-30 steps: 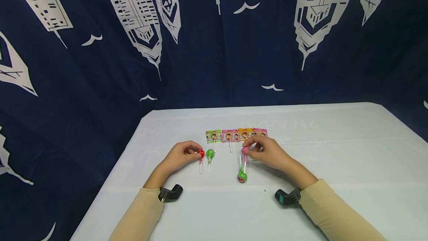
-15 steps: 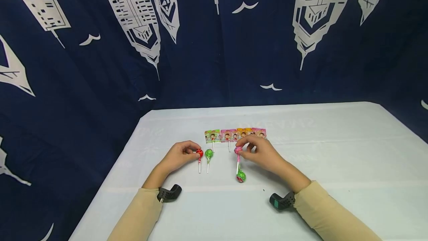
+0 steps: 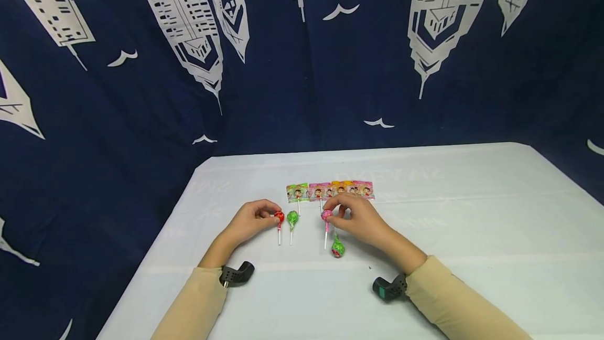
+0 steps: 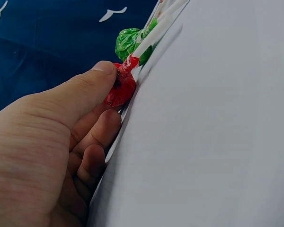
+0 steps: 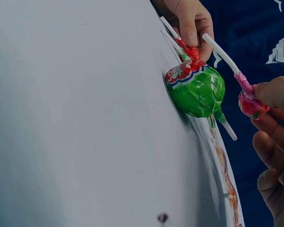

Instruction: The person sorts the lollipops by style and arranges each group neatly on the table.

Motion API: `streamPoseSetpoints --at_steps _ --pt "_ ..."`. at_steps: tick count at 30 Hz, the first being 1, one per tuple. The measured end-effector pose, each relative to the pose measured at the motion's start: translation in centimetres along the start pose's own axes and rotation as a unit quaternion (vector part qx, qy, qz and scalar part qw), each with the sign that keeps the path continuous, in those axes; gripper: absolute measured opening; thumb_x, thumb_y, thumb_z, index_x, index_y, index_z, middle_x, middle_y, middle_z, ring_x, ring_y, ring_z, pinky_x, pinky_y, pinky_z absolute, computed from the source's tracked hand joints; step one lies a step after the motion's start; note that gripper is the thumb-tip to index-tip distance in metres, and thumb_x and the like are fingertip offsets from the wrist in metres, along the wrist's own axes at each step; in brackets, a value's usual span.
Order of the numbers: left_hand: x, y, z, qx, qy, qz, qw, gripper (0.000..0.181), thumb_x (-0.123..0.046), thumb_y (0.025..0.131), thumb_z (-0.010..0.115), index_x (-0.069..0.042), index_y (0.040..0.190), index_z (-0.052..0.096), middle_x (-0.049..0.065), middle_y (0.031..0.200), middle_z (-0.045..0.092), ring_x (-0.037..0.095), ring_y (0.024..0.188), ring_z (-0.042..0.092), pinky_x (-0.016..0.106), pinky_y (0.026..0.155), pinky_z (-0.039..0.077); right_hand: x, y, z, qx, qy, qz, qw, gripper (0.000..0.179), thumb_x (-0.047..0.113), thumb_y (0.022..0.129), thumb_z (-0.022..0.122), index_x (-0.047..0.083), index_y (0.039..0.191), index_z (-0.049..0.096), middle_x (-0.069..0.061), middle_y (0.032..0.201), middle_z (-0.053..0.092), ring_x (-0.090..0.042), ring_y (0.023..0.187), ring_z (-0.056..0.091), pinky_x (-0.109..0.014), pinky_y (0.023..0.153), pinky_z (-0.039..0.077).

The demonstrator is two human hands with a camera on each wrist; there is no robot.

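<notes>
In the head view my left hand [image 3: 255,219] pinches the head of a red-wrapped lollipop [image 3: 279,216] between thumb and fingertips, its white stick pointing toward me. Right beside it a green lollipop [image 3: 292,218] lies the same way round. My right hand [image 3: 357,216] holds a pink lollipop [image 3: 326,215] by its wrapped head, stick pointing toward me. The right wrist view shows that pink lollipop [image 5: 251,105] raised off the table. Another green lollipop [image 5: 199,90], with red on its wrapper, lies near it, stick pointing away from me.
Behind the lollipops, several flat-packed lollipops form a row: a green packet [image 3: 297,192], a pink packet [image 3: 320,192], an orange packet [image 3: 342,188] and another pink packet [image 3: 364,189]. They lie on a white-covered table [image 3: 448,214]. A navy printed curtain [image 3: 283,93] hangs behind it.
My right hand has moved left with the pink lollipop, passing over the stick of the reversed green lollipop to its left side. My left hand stays at the red lollipop.
</notes>
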State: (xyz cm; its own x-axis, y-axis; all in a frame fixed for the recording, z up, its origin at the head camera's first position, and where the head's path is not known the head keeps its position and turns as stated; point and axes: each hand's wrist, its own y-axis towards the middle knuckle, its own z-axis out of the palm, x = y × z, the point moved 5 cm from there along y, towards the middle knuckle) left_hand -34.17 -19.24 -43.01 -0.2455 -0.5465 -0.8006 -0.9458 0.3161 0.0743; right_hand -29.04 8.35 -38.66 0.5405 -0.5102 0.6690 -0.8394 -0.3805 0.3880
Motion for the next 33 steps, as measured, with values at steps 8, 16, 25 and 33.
streamPoseSetpoints --at_steps 8,16,25,33 --pt "-0.1 -0.1 0.0 0.000 0.004 0.006 1.0000 0.019 -0.023 0.087 0.078 -0.022 0.106 0.074 -0.002 0.076 0.064 0.014 0.070 0.055 0.025 0.066 0.044 0.7 1.3 1.0 0.010 -0.023 0.004 0.9997 0.019 0.021 0.087 0.078 0.020 0.105 0.071 0.009 0.102 0.070 -0.010 0.080 0.057 -0.025 0.070 0.044" --pt "-0.2 -0.1 -0.1 0.004 0.010 0.010 0.9999 0.021 -0.024 0.087 0.078 -0.020 0.107 0.074 -0.002 0.076 0.062 0.012 0.070 0.054 0.025 0.066 0.044 1.2 2.9 2.6 0.036 -0.055 0.006 0.9978 0.017 0.022 0.087 0.076 0.020 0.103 0.071 0.005 0.100 0.069 -0.015 0.079 0.056 -0.025 0.069 0.042" --pt "-0.2 -0.1 -0.2 0.007 0.010 0.008 0.9999 0.021 -0.024 0.087 0.077 -0.020 0.108 0.074 -0.003 0.075 0.062 0.011 0.068 0.054 0.024 0.065 0.043 1.4 4.0 4.1 0.057 -0.097 0.009 0.9936 0.015 0.022 0.085 0.078 0.020 0.098 0.071 0.005 0.091 0.068 -0.008 0.070 0.051 -0.024 0.065 0.041" --pt "-0.6 0.0 0.1 -0.005 0.009 0.020 0.9997 0.020 -0.024 0.086 0.078 -0.019 0.106 0.075 -0.001 0.076 0.063 0.012 0.067 0.052 0.025 0.063 0.042 1.5 4.3 4.9 0.063 -0.126 0.014 0.9899 0.013 0.024 0.085 0.079 0.021 0.096 0.073 0.007 0.088 0.070 -0.012 0.074 0.058 -0.025 0.067 0.043"
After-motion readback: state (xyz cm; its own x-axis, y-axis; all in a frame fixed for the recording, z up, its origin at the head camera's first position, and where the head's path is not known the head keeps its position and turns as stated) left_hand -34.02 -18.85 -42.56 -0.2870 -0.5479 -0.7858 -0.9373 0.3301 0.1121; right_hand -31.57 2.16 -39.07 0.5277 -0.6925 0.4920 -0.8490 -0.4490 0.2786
